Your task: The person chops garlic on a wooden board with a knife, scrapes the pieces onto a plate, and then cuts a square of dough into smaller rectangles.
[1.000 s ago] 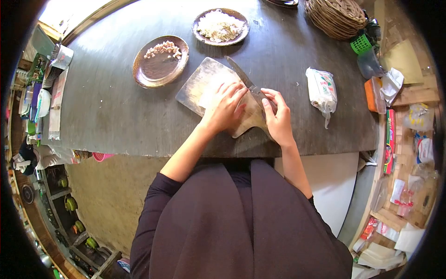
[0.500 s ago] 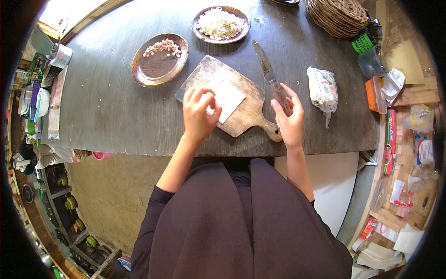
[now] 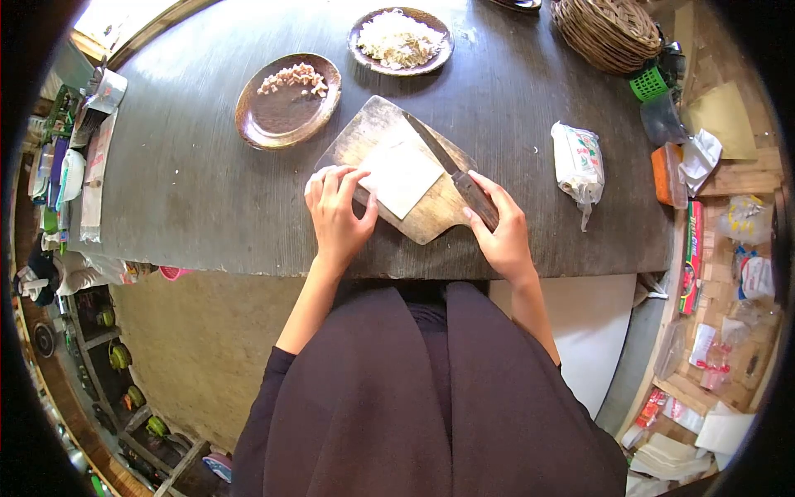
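A wooden cutting board (image 3: pixel 371 124) lies at an angle on the dark table, with white square wrapper sheets (image 3: pixel 401 184) flat on it. My left hand (image 3: pixel 338 215) rests over the board's left corner, fingers curved and thumb apart, fingertips right at the sheets' left edge. In my right hand (image 3: pixel 507 236) is a knife (image 3: pixel 436 149), gripped by its dark wooden handle. Its blade points up and left over the board, along the sheets' upper right edge. The board's own handle is mostly hidden by my right hand.
Beyond the board stand a brown plate (image 3: pixel 281 139) of pinkish diced pieces and another plate (image 3: pixel 358 60) heaped with pale shreds. A white plastic packet (image 3: pixel 577 161) lies to the right. A wicker basket (image 3: pixel 606 33) and a green basket (image 3: pixel 648 84) sit at the far right.
The knife has swung left from beside the board to over it, held by its handle. My left hand has moved left and down, its fingers loosening from a curl.
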`<state>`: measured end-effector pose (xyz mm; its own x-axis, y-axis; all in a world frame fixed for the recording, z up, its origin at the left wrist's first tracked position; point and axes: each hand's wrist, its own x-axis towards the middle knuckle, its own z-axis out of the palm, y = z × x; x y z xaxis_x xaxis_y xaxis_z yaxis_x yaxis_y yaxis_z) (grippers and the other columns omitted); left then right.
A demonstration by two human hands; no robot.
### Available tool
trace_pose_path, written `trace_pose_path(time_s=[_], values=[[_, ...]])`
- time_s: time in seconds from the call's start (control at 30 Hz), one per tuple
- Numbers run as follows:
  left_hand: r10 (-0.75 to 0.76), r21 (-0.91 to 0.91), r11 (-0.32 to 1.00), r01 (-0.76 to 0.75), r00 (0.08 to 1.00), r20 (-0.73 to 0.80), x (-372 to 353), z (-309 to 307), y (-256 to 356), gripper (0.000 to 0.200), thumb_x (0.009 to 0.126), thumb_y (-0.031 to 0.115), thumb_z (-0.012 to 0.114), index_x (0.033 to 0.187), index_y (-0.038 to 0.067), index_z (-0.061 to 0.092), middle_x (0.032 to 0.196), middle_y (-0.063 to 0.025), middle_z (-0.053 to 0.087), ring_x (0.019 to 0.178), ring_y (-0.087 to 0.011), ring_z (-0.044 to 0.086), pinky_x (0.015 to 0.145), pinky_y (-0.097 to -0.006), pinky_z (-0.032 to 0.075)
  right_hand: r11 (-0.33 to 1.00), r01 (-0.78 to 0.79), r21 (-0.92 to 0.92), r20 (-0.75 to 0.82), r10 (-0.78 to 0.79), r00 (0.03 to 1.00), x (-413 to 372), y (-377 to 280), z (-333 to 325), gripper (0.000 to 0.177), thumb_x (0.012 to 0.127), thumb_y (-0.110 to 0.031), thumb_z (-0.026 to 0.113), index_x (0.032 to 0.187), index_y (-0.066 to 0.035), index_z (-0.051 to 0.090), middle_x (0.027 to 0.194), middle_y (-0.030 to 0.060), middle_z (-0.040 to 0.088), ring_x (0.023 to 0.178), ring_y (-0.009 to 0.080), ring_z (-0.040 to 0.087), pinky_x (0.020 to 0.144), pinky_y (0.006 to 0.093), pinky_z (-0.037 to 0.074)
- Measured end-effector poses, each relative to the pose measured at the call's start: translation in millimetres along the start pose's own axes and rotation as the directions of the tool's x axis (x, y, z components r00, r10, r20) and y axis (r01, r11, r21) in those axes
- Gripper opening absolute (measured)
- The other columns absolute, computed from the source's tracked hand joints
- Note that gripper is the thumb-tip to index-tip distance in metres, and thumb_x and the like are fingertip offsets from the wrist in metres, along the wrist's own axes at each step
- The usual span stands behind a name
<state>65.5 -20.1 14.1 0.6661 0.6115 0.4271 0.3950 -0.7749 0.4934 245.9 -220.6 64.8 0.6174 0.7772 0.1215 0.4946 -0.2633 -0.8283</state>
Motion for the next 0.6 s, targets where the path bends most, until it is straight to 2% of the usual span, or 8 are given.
trace_pose_path(time_s=[0.13, 0.2, 0.23, 0.3, 0.33, 0.4, 0.43, 0.6], values=[[-0.013, 0.005, 1.0, 0.013, 1.0, -0.012, 3, 0, 4, 0.04, 0.082, 0.016, 0.077, 0.121, 0.014, 0.069, 0.124, -0.0084, 0.063, 0.125, -0.0318, 0.052, 0.111, -0.0482, 0.034, 0.996, 0.069, -0.051, -0.01, -0.07, 0.998, -1, 1, 2, 0.053, 0.09, -0.003, 0.07, 0.141, -0.011, 0.058, 0.125, 0.0173, 0.068, 0.112, 0.0384, 0.068, 0.095, 0.0421, 0.055], [0.017, 0.03, 0.999, -0.017, 1.0, -0.011, 4, 0, 5, 0.036, 0.082, 0.016, 0.077, 0.118, 0.013, 0.07, 0.123, -0.0079, 0.064, 0.124, -0.0316, 0.054, 0.11, -0.0476, 0.035, 0.982, 0.125, -0.142, 0.073, -0.115, 0.991, -2, -4, 1, 0.056, 0.089, -0.003, 0.069, 0.142, -0.017, 0.057, 0.118, 0.0147, 0.068, 0.102, 0.0392, 0.069, 0.085, 0.0441, 0.057], [0.015, 0.028, 0.999, -0.015, 1.0, -0.011, 3, 2, 5, 0.036, 0.082, 0.016, 0.077, 0.118, 0.013, 0.07, 0.123, -0.0079, 0.064, 0.124, -0.0316, 0.054, 0.11, -0.0476, 0.035, 0.966, 0.144, -0.216, 0.111, -0.123, 0.986, -3, 0, 1, 0.057, 0.088, -0.006, 0.069, 0.141, -0.021, 0.059, 0.11, 0.0123, 0.068, 0.09, 0.0382, 0.07, 0.076, 0.0459, 0.056], [0.15, -0.009, 0.989, -0.151, 0.988, -0.016, 1, 7, 3, 0.032, 0.083, 0.015, 0.077, 0.115, 0.013, 0.072, 0.123, -0.0078, 0.065, 0.122, -0.0314, 0.057, 0.108, -0.0465, 0.037, 0.95, 0.167, -0.265, 0.137, -0.134, 0.981, -3, 3, 4, 0.056, 0.088, -0.006, 0.069, 0.141, -0.022, 0.059, 0.107, 0.0116, 0.067, 0.086, 0.0368, 0.069, 0.074, 0.0453, 0.056], [0.149, -0.011, 0.989, -0.149, 0.989, -0.017, -1, 9, 4, 0.032, 0.083, 0.015, 0.077, 0.115, 0.013, 0.072, 0.123, -0.0078, 0.065, 0.122, -0.0314, 0.057, 0.108, -0.0465, 0.037, 0.931, 0.192, -0.311, 0.163, -0.146, 0.976, -4, 4, 5, 0.056, 0.088, -0.007, 0.069, 0.141, -0.022, 0.06, 0.104, 0.0109, 0.067, 0.082, 0.0354, 0.069, 0.071, 0.0448, 0.056], [0.13, -0.099, 0.988, -0.121, 0.988, 0.085, -7, 12, 7, 0.029, 0.084, 0.015, 0.076, 0.113, 0.013, 0.073, 0.125, -0.0083, 0.067, 0.121, -0.0316, 0.059, 0.108, -0.0459, 0.038, 0.926, 0.19, -0.326, 0.171, -0.139, 0.975, -2, -1, 5, 0.053, 0.088, -0.006, 0.069, 0.139, -0.019, 0.062, 0.104, 0.0119, 0.068, 0.084, 0.0364, 0.069, 0.072, 0.0448, 0.056], [0.156, -0.082, 0.986, -0.148, 0.984, 0.09, -6, 11, 9, 0.034, 0.085, 0.02, 0.077, 0.118, 0.012, 0.072, 0.131, -0.0094, 0.065, 0.122, -0.0312, 0.058, 0.108, -0.0456, 0.038, 0.922, 0.186, -0.34, 0.176, -0.132, 0.976, -1, -3, 4, 0.051, 0.089, -0.006, 0.07, 0.138, -0.017, 0.064, 0.104, 0.0129, 0.069, 0.086, 0.0374, 0.069, 0.073, 0.0447, 0.055], [0.128, 0.052, 0.989, -0.135, 0.985, 0.117, -3, 12, 23, 0.046, 0.086, 0.029, 0.077, 0.127, 0.01, 0.069, 0.139, -0.0114, 0.061, 0.124, -0.0305, 0.057, 0.106, -0.0455, 0.038, 0.92, 0.194, -0.34, 0.202, -0.13, 0.971, 2, -5, 4, 0.052, 0.089, -0.006, 0.07, 0.139, -0.018, 0.064, 0.101, 0.0132, 0.067, 0.082, 0.0365, 0.069, 0.071, 0.0438, 0.055]])
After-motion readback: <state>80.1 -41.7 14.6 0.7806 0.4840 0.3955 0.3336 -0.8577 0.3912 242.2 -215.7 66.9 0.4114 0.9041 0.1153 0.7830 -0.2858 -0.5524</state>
